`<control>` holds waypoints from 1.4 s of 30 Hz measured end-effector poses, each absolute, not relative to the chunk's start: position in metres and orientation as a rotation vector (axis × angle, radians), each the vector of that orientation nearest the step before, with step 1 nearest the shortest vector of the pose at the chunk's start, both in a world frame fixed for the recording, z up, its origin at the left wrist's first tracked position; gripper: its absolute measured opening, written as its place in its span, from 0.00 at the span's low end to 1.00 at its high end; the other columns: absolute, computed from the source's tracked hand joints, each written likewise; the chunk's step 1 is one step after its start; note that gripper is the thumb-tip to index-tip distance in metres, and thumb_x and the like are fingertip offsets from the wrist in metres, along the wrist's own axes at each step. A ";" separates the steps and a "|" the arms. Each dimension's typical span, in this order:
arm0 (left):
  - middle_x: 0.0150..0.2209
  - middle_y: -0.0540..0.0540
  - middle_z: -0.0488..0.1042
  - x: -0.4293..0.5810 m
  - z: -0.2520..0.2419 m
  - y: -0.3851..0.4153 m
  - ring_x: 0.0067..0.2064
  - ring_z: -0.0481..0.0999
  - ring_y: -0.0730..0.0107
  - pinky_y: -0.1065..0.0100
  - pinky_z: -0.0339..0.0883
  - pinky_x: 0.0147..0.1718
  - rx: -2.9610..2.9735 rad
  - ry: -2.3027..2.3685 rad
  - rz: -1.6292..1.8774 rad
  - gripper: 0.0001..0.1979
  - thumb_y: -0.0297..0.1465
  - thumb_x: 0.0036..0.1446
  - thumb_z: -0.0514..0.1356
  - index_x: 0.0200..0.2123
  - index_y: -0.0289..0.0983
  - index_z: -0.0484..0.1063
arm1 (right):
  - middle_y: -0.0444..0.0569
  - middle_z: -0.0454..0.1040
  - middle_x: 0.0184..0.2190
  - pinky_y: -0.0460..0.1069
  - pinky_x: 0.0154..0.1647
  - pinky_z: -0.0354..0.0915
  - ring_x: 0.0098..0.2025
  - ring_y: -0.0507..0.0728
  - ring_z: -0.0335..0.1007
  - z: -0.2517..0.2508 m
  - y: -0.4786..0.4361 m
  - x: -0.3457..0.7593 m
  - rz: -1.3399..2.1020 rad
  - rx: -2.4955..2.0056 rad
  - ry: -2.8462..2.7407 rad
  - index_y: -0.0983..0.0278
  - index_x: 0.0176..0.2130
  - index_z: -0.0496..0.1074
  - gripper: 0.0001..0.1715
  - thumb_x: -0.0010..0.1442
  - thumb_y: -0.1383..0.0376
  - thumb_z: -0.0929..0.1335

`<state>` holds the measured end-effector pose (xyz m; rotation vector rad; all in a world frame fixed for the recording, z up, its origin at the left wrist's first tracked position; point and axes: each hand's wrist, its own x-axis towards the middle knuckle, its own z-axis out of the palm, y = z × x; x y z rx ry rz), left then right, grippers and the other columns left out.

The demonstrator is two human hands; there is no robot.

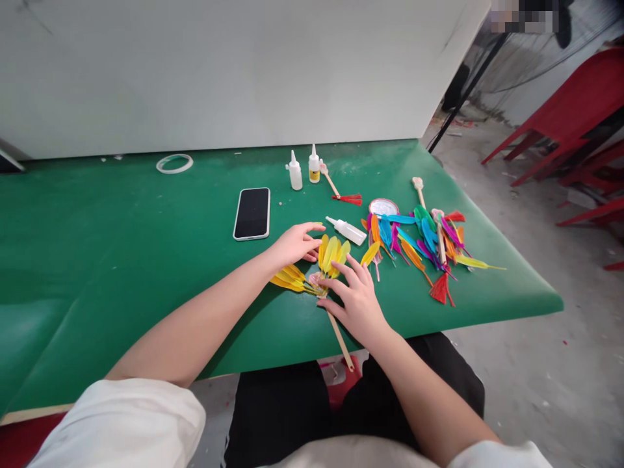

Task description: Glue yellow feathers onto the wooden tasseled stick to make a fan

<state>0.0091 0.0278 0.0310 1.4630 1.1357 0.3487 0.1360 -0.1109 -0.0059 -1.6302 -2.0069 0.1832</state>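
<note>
Yellow feathers [330, 255] fan out from the top of a wooden stick [340, 341] that lies over the table's front edge. More yellow feathers [291, 278] spread to the left of the stick's head, partly under my left wrist. My left hand [298, 245] is at the upper left of the fan, fingers apart and curved, fingertips by the feather tips. On the right, my right hand [355, 296] has its fingers spread over the fan's lower right side, touching the feathers near the stick's head. I see nothing gripped in either hand.
On the green table [121, 260] are a phone [252, 213], two upright glue bottles [295, 174], a lying bottle [348, 231], a white ring [174, 164], a round dish [383, 207], a tasselled stick [334, 185] and a pile of coloured feathers [426, 231]. Red chairs [575, 97] stand at right.
</note>
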 end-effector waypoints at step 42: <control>0.26 0.48 0.74 -0.005 0.031 0.038 0.29 0.74 0.71 0.69 0.71 0.29 1.510 1.058 0.307 0.13 0.28 0.49 0.62 0.40 0.34 0.68 | 0.50 0.67 0.51 0.65 0.57 0.50 0.60 0.66 0.50 -0.005 -0.110 0.136 0.191 -1.616 -2.026 0.52 0.47 0.72 0.19 0.55 0.55 0.66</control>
